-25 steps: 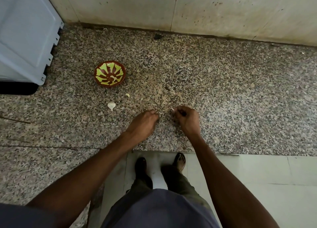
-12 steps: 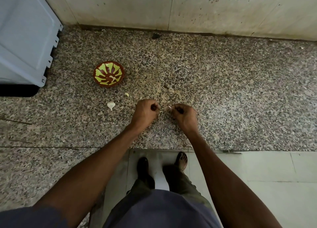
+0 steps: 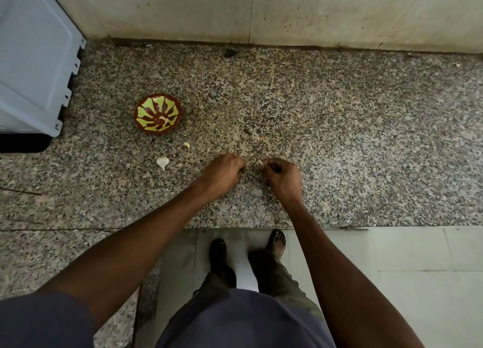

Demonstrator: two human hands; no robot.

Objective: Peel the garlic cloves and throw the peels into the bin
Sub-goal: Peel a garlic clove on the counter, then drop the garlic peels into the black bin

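Observation:
My right hand (image 3: 282, 176) hovers over the speckled granite counter (image 3: 339, 143) and pinches a small pale garlic clove (image 3: 260, 162) at its fingertips. My left hand (image 3: 224, 171) sits just to its left, fingers curled into a fist; whether it holds anything is hidden. A red and green patterned bowl (image 3: 158, 113) stands further left with a pale clove inside. One whole garlic clove (image 3: 162, 162) and a smaller piece (image 3: 186, 145) lie loose on the counter between the bowl and my hands.
A pale blue-grey appliance (image 3: 34, 68) fills the far left of the counter. A stained wall (image 3: 261, 10) closes the back. The counter's front edge runs below my wrists, with tiled floor (image 3: 405, 256) and my feet beneath.
My left hand went from flat, fingers extended on the counter, to a curled fist and moved up beside my right hand. The right hand kept its pinch.

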